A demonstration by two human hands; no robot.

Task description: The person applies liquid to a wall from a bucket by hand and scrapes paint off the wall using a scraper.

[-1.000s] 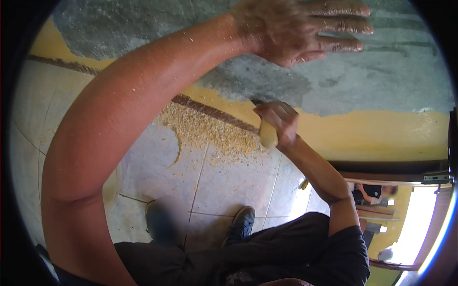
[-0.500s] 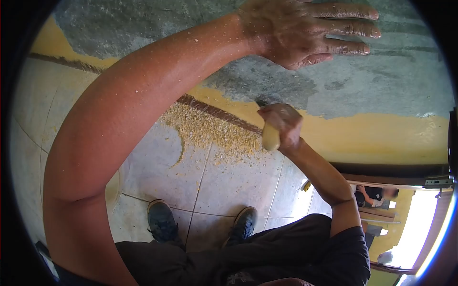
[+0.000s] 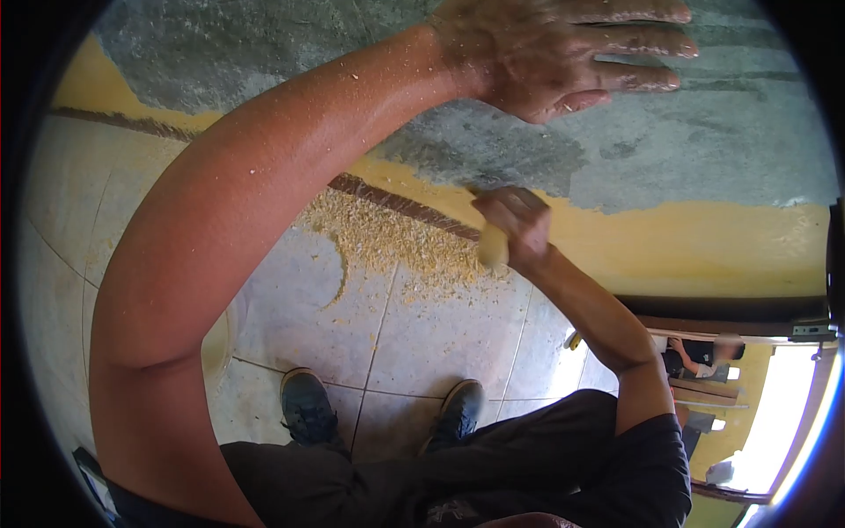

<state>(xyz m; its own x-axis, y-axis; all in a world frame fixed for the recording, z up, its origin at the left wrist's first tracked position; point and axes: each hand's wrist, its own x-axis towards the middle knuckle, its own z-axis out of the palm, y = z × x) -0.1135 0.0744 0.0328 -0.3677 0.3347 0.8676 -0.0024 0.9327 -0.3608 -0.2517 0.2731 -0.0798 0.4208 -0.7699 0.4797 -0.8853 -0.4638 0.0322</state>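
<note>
My left hand [image 3: 554, 57] is pressed flat against the wall at the top of the view, fingers spread and pointing right, wet and specked with flakes. My right hand [image 3: 519, 220] is wrapped around the pale handle of a scraper [image 3: 495, 248]. Its dark blade, blurred by motion, meets the wall [image 3: 502, 150] where bare grey plaster borders yellow paint [image 3: 695, 251]. Below that spot, yellow and white paint flakes [image 3: 396, 242] lie heaped on the floor along a brown skirting strip [image 3: 409, 207].
Pale floor tiles [image 3: 449, 330] lie under my two dark shoes [image 3: 308, 407]. A pale round container [image 3: 216, 348] is partly hidden behind my left arm. A small yellow object [image 3: 575, 340] lies near my right arm. At the right, another person [image 3: 695, 356] sits near a bright opening.
My right hand and the scraper have shifted slightly left and up along the paint edge. My left hand stays flat on the wall; the whole view has moved a little.
</note>
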